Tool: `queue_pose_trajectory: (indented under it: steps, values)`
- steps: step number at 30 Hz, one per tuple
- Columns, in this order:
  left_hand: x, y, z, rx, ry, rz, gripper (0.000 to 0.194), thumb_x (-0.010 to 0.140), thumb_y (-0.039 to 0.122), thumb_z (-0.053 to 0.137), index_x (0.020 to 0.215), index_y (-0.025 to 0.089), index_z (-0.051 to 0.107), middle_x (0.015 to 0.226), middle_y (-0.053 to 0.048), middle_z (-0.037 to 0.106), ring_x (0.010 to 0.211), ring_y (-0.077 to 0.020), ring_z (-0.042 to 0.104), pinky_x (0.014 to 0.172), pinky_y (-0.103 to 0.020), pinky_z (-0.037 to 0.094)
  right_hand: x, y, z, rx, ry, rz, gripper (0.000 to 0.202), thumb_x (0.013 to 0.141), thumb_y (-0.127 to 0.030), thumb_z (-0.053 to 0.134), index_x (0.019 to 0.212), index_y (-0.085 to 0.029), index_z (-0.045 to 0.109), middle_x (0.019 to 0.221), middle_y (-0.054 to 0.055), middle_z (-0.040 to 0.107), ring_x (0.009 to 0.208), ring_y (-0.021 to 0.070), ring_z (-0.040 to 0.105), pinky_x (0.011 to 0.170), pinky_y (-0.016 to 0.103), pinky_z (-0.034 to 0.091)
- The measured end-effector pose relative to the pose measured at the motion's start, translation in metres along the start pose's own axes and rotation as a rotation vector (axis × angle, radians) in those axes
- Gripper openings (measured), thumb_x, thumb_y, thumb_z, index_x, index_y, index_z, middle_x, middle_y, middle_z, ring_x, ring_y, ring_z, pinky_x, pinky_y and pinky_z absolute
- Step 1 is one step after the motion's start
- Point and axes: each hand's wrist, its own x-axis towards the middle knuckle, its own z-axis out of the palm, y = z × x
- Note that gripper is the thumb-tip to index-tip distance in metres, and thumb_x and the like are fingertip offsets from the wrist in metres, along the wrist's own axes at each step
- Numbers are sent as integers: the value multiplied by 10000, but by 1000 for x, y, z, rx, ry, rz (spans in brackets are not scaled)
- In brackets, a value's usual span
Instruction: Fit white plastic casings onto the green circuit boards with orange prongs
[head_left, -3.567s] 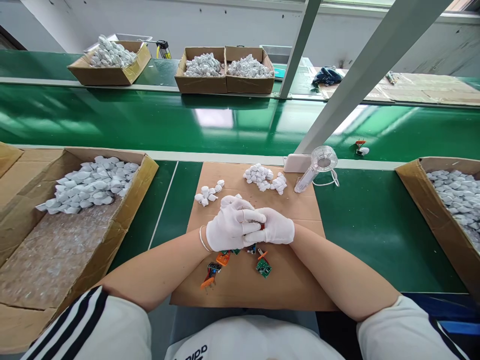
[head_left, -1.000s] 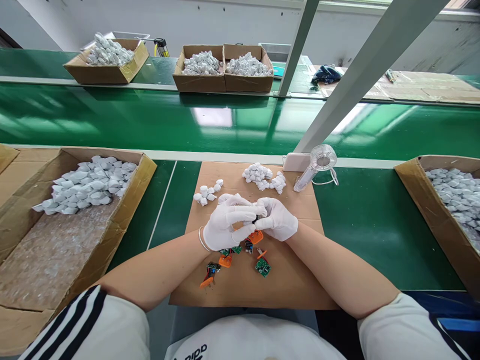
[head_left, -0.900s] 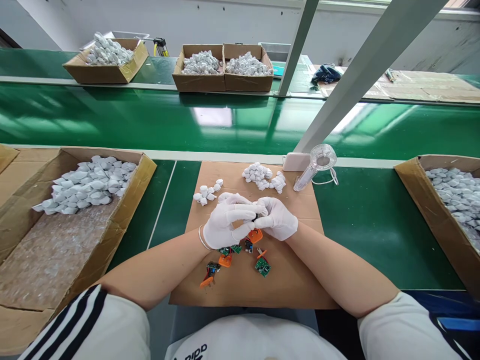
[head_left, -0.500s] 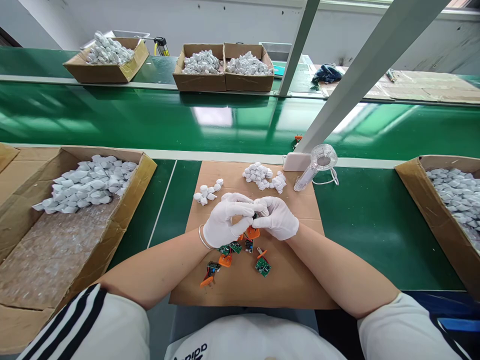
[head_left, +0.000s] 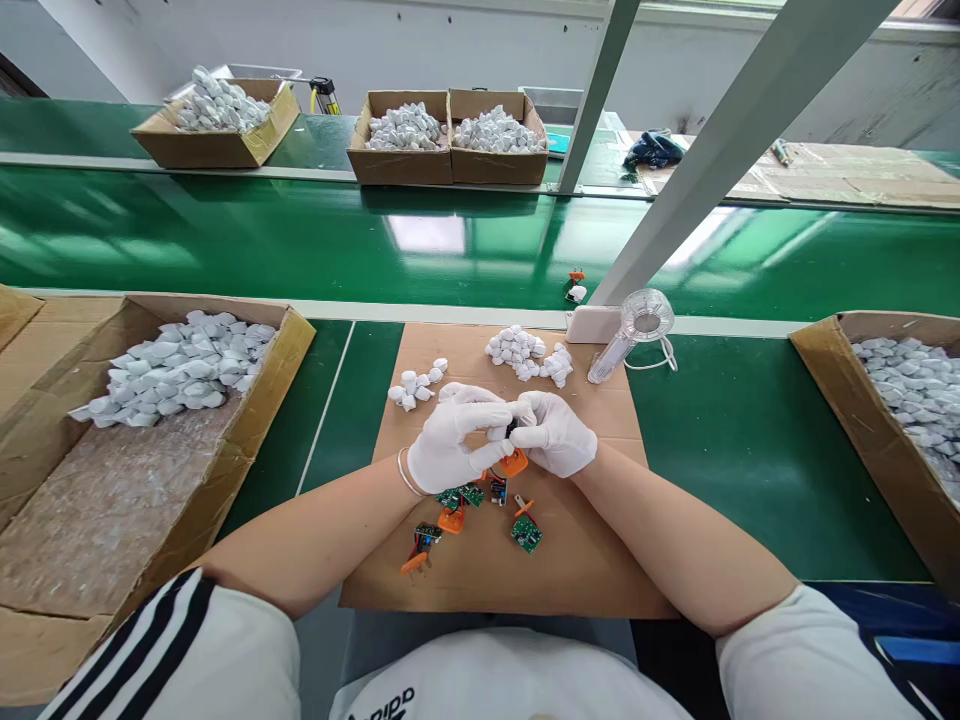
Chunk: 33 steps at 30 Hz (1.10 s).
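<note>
Both of my hands wear white gloves and meet over the cardboard sheet. My left hand and my right hand pinch a small circuit board between their fingertips. Most of it is hidden by the fingers; an orange plug piece shows just below them. A whitish bit is also between the fingertips, too small to make out. Under and in front of the hands lie several green circuit boards with orange plug pieces. Beyond the hands sit small white wrapped lumps in loose piles.
Open cardboard boxes of white lumps stand at left and right. A clear handheld fan stands by a slanted metal post. A green conveyor belt runs behind, carrying a board with an orange plug. More boxes stand beyond.
On the belt, the board with the orange plug has slid left, out from behind the post, showing a white lump. My fingers have shifted slightly, baring more of the held board's dark part.
</note>
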Motion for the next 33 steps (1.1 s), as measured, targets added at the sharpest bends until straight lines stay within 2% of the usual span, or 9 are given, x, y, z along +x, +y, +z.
queue_pose_trajectory:
  steps: [3, 6, 10, 13, 16, 19, 23, 26, 33]
  values:
    - [-1, 1, -1, -98, -41, -6, 355, 770, 221, 656, 1120, 225, 596, 720, 5, 666, 879, -183, 633, 884, -387, 452, 1, 0, 0, 59, -49, 11, 391, 620, -264, 827, 643, -186, 445, 723, 14, 641, 714, 179, 612, 632, 326, 485]
    - [1, 0, -1, -92, -1, -10, 412, 762, 168, 662, 1160, 237, 584, 761, 6, 685, 879, -175, 621, 878, -376, 469, 2, -2, -1, 30, -41, 21, 307, 681, -327, 791, 796, -190, 541, 753, 5, 621, 712, 156, 600, 652, 311, 487]
    - [7, 0, -1, 6, 61, 82, 390, 727, 158, 711, 1087, 254, 595, 796, 16, 682, 821, -157, 610, 816, -349, 491, 2, -5, -5, -146, -42, 57, 312, 683, -277, 793, 891, -176, 583, 768, -3, 585, 748, 147, 602, 674, 286, 493]
    - [8, -1, -3, 56, -27, 80, 309, 692, 226, 752, 977, 242, 636, 897, -17, 669, 835, -169, 603, 825, -377, 493, 1, -7, -8, -216, -98, 118, 256, 702, -256, 775, 847, -153, 590, 792, 18, 606, 814, 172, 625, 720, 305, 500]
    - [7, -3, -8, 11, -124, 0, 279, 668, 256, 771, 930, 230, 677, 1143, -76, 604, 1061, -234, 565, 928, -430, 473, 0, -8, -13, -282, -167, 160, 220, 747, -273, 739, 851, -137, 602, 788, 34, 641, 760, 169, 637, 711, 313, 502]
    - [5, -8, -11, -135, -208, -57, 255, 659, 259, 792, 895, 225, 701, 1252, -89, 548, 1173, -259, 518, 994, -442, 453, 0, -11, -17, -364, -249, 160, 206, 775, -282, 713, 865, -120, 623, 756, 38, 654, 684, 149, 620, 671, 296, 490]
    - [4, -16, -12, -260, -287, -115, 252, 631, 281, 826, 846, 225, 707, 1269, -79, 542, 1214, -274, 494, 1031, -463, 429, 1, -12, -19, -474, -360, 158, 238, 746, -293, 740, 860, -112, 637, 804, 43, 654, 746, 150, 606, 728, 295, 481]
    - [4, -18, -12, -310, -326, -129, 251, 606, 272, 844, 814, 221, 713, 1266, -80, 547, 1222, -282, 488, 1015, -461, 441, 0, -12, -21, -582, -346, 156, 250, 740, -316, 743, 852, -118, 638, 788, 22, 633, 733, 138, 585, 719, 280, 472]
    - [6, -15, -12, -297, -307, -82, 224, 590, 281, 853, 760, 223, 718, 1184, -83, 596, 1141, -265, 532, 975, -453, 456, 0, -15, -20, -645, -389, 155, 298, 777, -386, 694, 902, -117, 659, 808, 35, 639, 732, 142, 565, 708, 279, 459]
